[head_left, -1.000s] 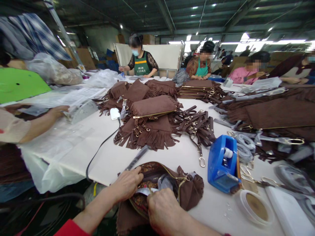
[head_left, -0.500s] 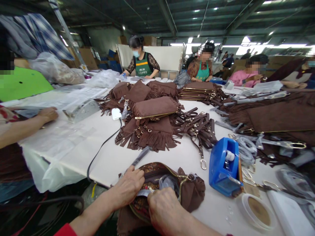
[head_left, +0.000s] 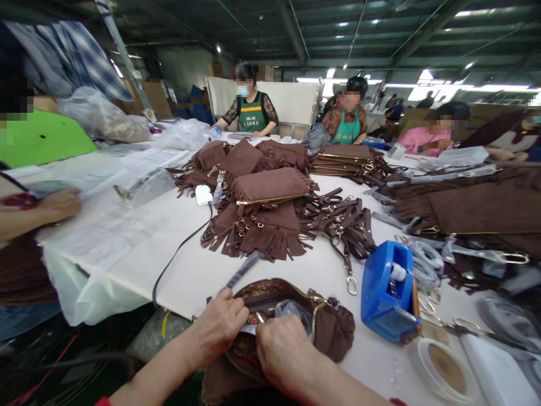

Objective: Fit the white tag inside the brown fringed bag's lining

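Observation:
A brown fringed bag [head_left: 333, 332] lies at the table's front edge, its zipper open and a patterned lining showing. My left hand [head_left: 217, 321] is closed on the left rim of the bag's mouth. Inside the opening, my right hand [head_left: 285, 347] has its fingers curled; a small white strip [head_left: 250, 329] and a gold-coloured bit show at its fingertips, but what it grips is mostly hidden. Clear plastic wrapping [head_left: 293, 310] sits in the bag behind my right hand. Just beyond the bag lies a plastic-wrapped strap [head_left: 243, 270].
Brown fringed bags [head_left: 270, 186] are piled ahead, beside brown straps with clips [head_left: 344, 220]. On the right stand a blue tape dispenser [head_left: 386, 293] and a tape roll [head_left: 448, 366]. A co-worker's hand [head_left: 61, 204] is at the left; other people sit across the table.
The view has shifted slightly. Less of the white strip shows between my hands. My left hand stays on the bag's rim; the co-worker's hand at left has moved further left.

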